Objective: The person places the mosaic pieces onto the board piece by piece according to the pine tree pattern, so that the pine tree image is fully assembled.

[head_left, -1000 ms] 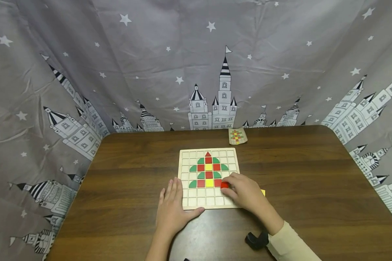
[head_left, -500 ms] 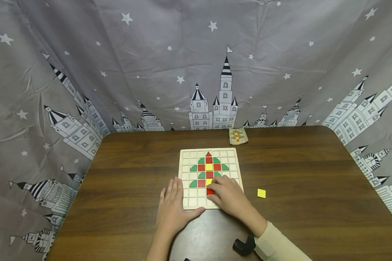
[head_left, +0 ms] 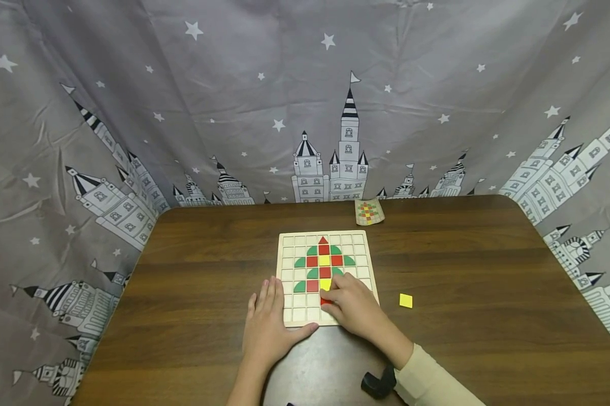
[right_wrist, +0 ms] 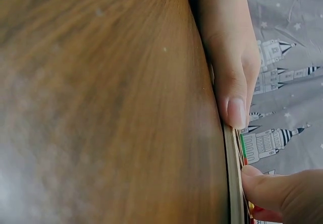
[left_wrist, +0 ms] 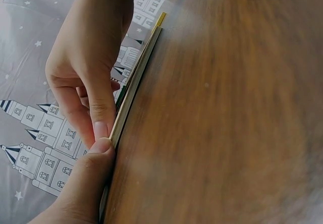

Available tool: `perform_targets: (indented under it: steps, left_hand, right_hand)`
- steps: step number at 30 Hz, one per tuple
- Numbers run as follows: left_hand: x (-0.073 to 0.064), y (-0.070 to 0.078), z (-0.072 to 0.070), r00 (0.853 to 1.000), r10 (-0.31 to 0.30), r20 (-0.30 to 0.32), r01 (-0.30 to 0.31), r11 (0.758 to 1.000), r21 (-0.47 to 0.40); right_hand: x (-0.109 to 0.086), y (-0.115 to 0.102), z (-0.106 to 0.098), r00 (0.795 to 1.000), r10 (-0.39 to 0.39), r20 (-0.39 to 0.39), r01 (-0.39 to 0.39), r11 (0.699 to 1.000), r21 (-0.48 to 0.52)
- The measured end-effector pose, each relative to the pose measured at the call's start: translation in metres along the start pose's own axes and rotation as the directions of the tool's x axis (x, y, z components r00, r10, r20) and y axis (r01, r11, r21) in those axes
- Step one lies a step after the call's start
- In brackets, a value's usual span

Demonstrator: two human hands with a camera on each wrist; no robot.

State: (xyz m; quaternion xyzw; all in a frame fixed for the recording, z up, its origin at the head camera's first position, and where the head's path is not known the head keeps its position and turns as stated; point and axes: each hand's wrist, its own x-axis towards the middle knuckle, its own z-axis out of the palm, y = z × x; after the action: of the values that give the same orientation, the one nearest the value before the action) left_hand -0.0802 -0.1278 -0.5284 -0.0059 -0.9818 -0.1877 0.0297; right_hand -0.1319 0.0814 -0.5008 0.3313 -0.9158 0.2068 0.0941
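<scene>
A pale wooden grid board [head_left: 290,314] lies on the table in the head view, bearing a tree pattern of red, yellow and green tiles. My right hand [head_left: 357,307] pinches a red tile [head_left: 325,301] in the cell just below the lower yellow tile [head_left: 325,285]; its fingers hide part of the tile and the pattern's lower right. Along the board's left side lie the straight fingers of my left hand [head_left: 268,322], with the thumb out at the near edge. In the left wrist view the board's edge [left_wrist: 132,90] appears side-on, near both thumbs.
A loose yellow square tile [head_left: 406,300] lies on the brown table [head_left: 467,316] right of the board. A small curled pattern card [head_left: 369,212] sits at the table's back edge. Behind hangs a grey curtain [head_left: 233,113] printed with castles. A black strap-like piece [head_left: 378,383] is at my right wrist.
My right hand has carried the red tile leftward from the board's right part to the cell below the lower yellow tile, uncovering the loose yellow tile. The left hand has stayed put.
</scene>
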Motion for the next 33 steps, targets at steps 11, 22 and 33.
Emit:
perform_targets:
  steps: [11,22,33]
  left_hand:
    - [-0.0003,0.0002,-0.0002,1.0,0.002,-0.004,-0.002,1.0,-0.002]
    - [-0.0001,-0.0002,0.0005,1.0,0.004,-0.017,-0.004,1.0,0.007]
    - [-0.0008,-0.0006,-0.0005,1.0,0.007,-0.012,-0.007,1.0,0.015]
  right_hand:
    - [-0.0026,-0.0006,-0.0007,0.999,-0.021,0.03,0.022,1.0,-0.021]
    - [0.0036,0.0011,-0.0031,0.997,0.071,0.038,-0.074,0.992,0.102]
    - [-0.0002,-0.0003,-0.0073,0.996,0.075,0.052,-0.075,0.997,-0.01]
